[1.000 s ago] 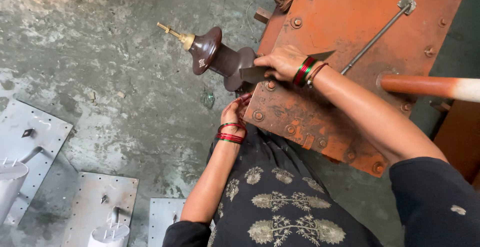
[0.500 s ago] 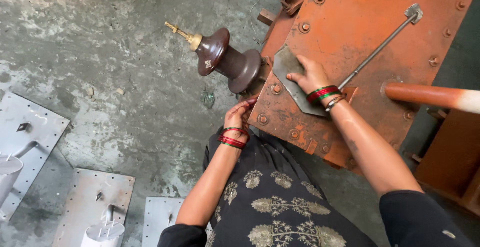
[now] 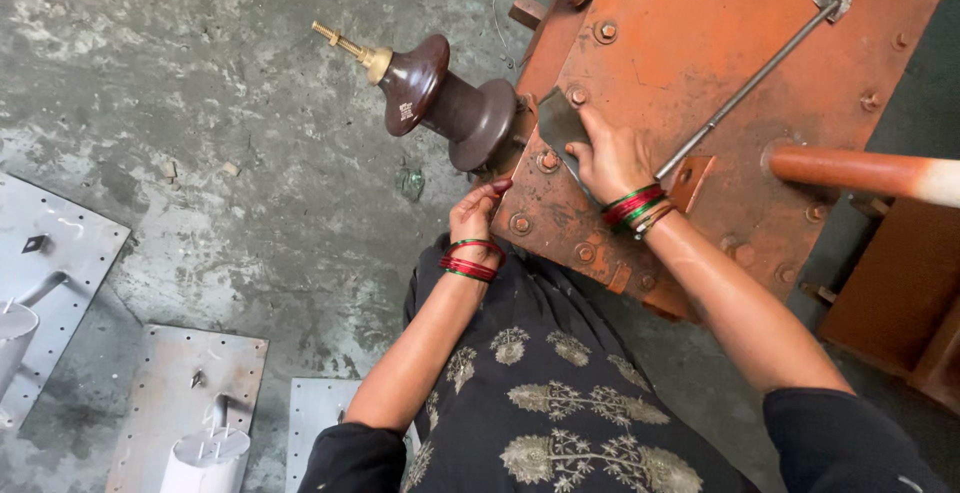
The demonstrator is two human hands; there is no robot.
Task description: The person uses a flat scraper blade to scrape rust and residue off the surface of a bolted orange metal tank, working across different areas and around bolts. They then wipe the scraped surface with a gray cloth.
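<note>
My right hand (image 3: 612,158) presses a flat grey piece of sheet (image 3: 560,125) against the orange bolted metal cover (image 3: 700,63), close to its left edge. My left hand (image 3: 476,211) rests at the cover's lower left edge, fingertips touching the rim near a bolt, holding nothing I can see. A brown ribbed insulator bushing (image 3: 445,103) with a brass threaded tip sticks out sideways from the cover, just above both hands. Both wrists wear red and green bangles.
A long steel rod (image 3: 750,78) lies diagonally across the cover. An orange pipe with a pale end (image 3: 860,173) juts in from the right. Grey perforated plates (image 3: 60,273) with white cylinders (image 3: 205,458) lie on the concrete floor at left.
My right hand has slid the grey sheet down and right along the cover's edge, away from the insulator base. The left hand stays at the rim. The view has shifted slightly.
</note>
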